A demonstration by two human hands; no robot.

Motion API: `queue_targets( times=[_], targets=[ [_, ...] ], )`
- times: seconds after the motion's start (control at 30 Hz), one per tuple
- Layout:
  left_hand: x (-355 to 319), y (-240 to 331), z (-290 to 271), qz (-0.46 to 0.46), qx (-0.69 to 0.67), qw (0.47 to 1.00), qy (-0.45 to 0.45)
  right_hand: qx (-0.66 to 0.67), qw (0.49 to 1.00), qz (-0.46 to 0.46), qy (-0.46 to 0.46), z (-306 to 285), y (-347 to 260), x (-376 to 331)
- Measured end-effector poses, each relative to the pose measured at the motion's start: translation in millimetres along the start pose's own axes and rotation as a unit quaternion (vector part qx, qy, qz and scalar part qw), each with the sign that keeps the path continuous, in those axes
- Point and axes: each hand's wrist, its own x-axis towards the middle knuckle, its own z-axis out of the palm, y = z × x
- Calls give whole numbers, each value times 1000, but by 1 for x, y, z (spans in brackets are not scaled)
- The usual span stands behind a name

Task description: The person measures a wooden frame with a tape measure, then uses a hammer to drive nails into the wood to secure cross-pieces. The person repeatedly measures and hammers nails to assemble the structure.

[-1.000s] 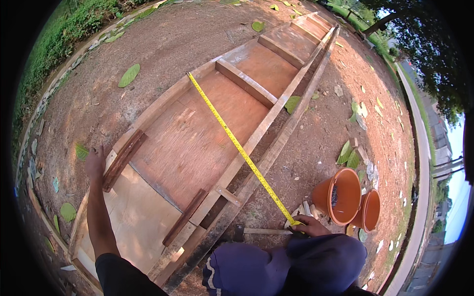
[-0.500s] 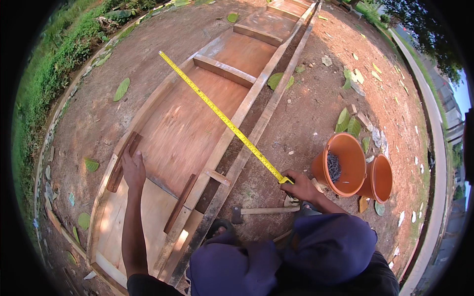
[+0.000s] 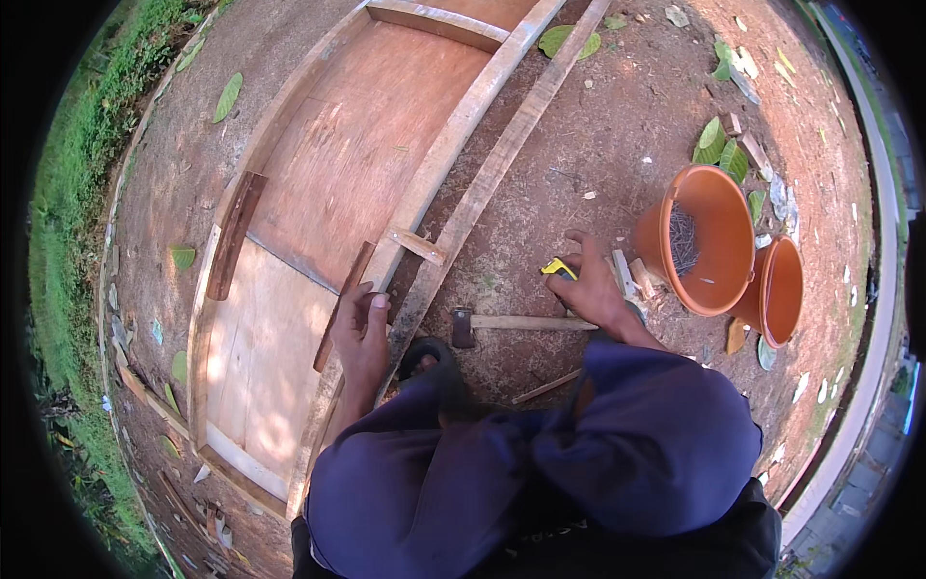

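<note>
My right hand (image 3: 593, 285) is closed around a yellow-and-black tape measure (image 3: 559, 269), held above the soil; no long blade shows. My left hand (image 3: 361, 333) is at the right rail of a long wooden frame with a plywood panel (image 3: 376, 125). Its fingers are bent together by a dark wooden strip (image 3: 328, 340) on that rail's inner side; whether they pinch anything is hidden. A second dark strip (image 3: 236, 236) lies along the frame's left rail. A small wooden block (image 3: 417, 245) bridges the right rail and a loose long plank (image 3: 502, 159) beside it.
A hammer (image 3: 531, 322) with a wooden handle lies on the soil in front of my feet. To the right stand two orange buckets, one (image 3: 714, 241) with nails (image 3: 683, 241) inside and another (image 3: 779, 294) behind it. Wood offcuts (image 3: 641, 275) and leaves (image 3: 709, 143) lie nearby.
The long yellow blade that crossed the frame is no longer stretched out. My left hand has moved from the left strip to the right rail. The view has shifted nearer.
</note>
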Motion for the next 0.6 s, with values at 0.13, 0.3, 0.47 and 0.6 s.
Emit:
queue_targets(
  times=[0.13,0.3,0.47,0.6],
  targets=[
    [-20,9,52,-120,-19,943,-310,48,998,9,-27,16,12,-8],
    [-24,-4,130,-179,-85,925,-326,60,995,-22,-80,26,1,-15],
    [-17,-11,143,-407,-384,786,-264,128,949,-221,-187,14,4,-19],
    [-8,-9,104,-373,-273,849,-257,190,964,-41,-181,-6,45,-45]
  ],
)
